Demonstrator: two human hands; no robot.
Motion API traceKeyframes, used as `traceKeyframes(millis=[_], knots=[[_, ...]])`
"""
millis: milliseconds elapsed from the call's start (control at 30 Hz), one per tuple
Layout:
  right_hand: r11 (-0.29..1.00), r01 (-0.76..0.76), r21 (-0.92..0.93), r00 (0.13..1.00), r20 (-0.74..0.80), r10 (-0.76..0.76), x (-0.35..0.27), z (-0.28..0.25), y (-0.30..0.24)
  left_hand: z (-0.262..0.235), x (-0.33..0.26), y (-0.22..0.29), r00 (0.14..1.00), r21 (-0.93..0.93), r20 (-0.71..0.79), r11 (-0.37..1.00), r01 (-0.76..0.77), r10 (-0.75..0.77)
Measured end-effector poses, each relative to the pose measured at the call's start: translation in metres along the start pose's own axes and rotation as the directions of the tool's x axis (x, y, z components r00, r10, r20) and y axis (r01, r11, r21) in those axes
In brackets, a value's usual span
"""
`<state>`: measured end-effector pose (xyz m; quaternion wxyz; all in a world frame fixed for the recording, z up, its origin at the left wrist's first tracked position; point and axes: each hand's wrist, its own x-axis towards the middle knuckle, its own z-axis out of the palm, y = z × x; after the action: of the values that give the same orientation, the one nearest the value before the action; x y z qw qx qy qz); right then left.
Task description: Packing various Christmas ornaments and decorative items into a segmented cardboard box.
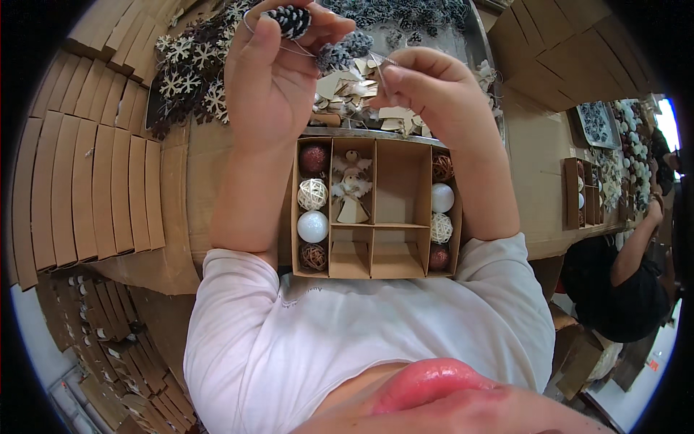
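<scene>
- A row of flat brown cardboard sheets (87,195) lies stacked edge to edge at the far left of the table.
- Just right of them, a dark tray of white-frosted wooden snowflake ornaments (189,69) sits at the upper left.
- The left hand (271,79) is raised above the table, fingers curled closed around a dark pine cone with white-frosted tips (290,19), pinched at the fingertips; a thin silvery thread loops over its index finger.
- Below the hands, an open brown cardboard box with dividers (376,210) rests on the table close to the person's chest.
- Its left column holds four balls: a glittery red bauble (314,158), a cream wicker ball (312,194), a plain white ball (312,226) and a brown wicker ball (313,256).
- The next compartment holds a small wooden angel figure (352,189), lying flat.
- A second frosted grey pine cone (344,50) hangs between the two hands, above the box.
- The right hand (434,90) pinches the thin thread narrowly between thumb and forefinger, just right of that cone.
- The box's right column holds more balls, a white one (442,197) among them.
- At the far right, another person in dark clothing (622,282) works at a similar box.
</scene>
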<state>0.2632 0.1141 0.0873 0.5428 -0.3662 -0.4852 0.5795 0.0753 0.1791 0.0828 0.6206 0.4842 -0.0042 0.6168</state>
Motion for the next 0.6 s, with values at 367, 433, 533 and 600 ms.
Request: traceKeyframes(millis=[367, 433, 533, 600], knots=[[0.763, 0.161, 0.626, 0.969, 0.049, -0.244, 0.005, -0.035, -0.003, 0.002, 0.008, 0.013, 0.961, -0.347, -0.112, 0.916, 0.201, -0.253], [0.745, 0.192, 0.638, 0.971, -0.012, -0.240, 0.001, -0.032, -0.010, 0.005, 0.007, 0.011, 0.937, -0.361, -0.136, 0.897, 0.257, -0.323], [0.711, 0.163, 0.684, 0.965, 0.039, -0.259, -0.002, -0.035, -0.015, -0.007, 0.011, 0.003, 0.904, -0.234, 0.222, 0.880, 0.414, -0.366], [0.697, 0.144, 0.703, 0.958, 0.079, -0.277, -0.005, -0.036, -0.019, -0.006, 0.011, 0.003, 0.852, 0.049, 0.275, 0.892, 0.450, -0.445]])
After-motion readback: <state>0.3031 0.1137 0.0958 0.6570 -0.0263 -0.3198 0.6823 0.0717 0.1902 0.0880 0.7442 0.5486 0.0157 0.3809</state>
